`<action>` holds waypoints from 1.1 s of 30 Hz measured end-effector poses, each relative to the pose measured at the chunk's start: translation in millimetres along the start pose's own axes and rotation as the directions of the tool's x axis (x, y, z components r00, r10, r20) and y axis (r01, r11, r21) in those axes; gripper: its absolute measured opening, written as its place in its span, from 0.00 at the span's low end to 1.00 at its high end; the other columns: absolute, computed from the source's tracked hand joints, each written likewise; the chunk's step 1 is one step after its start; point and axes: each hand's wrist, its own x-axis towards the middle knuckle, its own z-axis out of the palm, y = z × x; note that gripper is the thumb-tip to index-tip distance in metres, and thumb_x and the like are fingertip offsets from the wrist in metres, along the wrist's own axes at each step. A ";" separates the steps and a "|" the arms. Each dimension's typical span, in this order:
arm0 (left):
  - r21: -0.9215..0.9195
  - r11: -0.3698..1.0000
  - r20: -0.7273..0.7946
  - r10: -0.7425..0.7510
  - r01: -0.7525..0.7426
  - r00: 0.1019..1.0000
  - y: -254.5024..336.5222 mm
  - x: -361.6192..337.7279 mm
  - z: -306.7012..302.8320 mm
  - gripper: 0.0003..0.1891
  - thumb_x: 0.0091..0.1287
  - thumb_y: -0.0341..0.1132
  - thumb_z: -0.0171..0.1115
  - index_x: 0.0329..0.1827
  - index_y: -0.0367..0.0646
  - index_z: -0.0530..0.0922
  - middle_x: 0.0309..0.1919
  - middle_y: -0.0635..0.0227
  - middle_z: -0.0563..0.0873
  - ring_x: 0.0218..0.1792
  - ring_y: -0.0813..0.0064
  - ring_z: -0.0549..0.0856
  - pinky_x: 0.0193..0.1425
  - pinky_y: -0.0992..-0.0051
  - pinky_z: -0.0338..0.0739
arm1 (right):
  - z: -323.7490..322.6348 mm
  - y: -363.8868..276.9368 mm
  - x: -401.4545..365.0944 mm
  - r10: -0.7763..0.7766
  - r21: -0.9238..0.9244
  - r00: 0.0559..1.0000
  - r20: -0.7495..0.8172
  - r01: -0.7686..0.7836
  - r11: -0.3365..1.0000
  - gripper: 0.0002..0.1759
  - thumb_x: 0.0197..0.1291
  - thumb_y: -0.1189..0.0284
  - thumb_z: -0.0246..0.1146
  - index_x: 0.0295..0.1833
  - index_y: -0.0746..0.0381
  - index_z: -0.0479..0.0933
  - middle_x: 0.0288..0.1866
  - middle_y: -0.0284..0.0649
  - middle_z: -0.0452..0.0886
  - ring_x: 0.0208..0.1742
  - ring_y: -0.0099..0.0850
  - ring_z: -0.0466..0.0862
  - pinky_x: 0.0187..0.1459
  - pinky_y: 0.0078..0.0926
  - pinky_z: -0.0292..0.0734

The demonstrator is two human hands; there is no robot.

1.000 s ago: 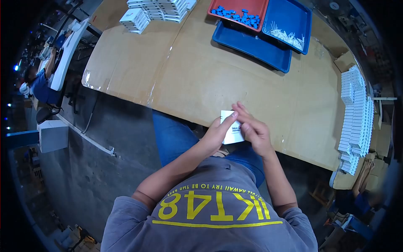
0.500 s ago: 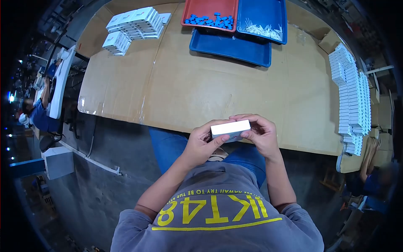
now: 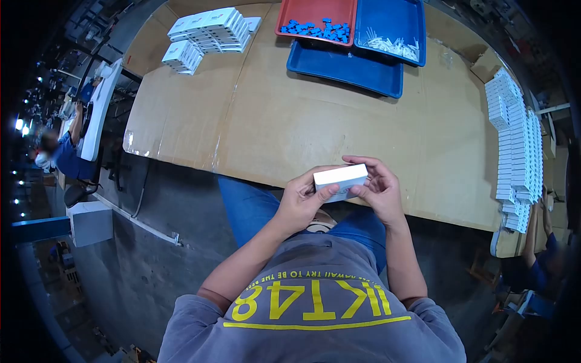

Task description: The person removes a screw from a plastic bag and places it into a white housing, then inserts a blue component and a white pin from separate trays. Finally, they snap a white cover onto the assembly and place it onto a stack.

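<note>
Between my two hands is a small white box, held just over the table's near edge and tilted, with its plain white side up. Grey print shows faintly on the face towards me, partly covered by my thumbs. My left hand is closed round the box's left end, thumb on the near face. My right hand grips the right end with the thumb in front, while its index finger stands raised behind the top edge. The undersides of the fingers are hidden.
Cardboard covers the table. White boxes are stacked at the far left, and tall stacks of white pieces line the right edge. A red tray holds blue parts; a blue tray holds white parts. Another blue tray stands nearer.
The box now tilts a little more, its right end higher. My right index finger has lifted away from the box's far edge. The whole view has shifted slightly.
</note>
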 end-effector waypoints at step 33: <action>0.219 0.965 0.029 0.142 -0.145 0.989 1.6 16.2 -12.6 0.18 0.68 0.25 0.75 0.60 0.34 0.86 0.54 0.60 0.93 0.56 0.72 0.90 0.65 0.72 0.83 | -11.3 -4.1 -2.9 -0.072 -0.127 0.997 0.003 0.072 0.989 0.19 0.61 0.81 0.77 0.58 0.68 0.85 0.54 0.43 0.90 0.58 0.30 0.88 0.63 0.30 0.81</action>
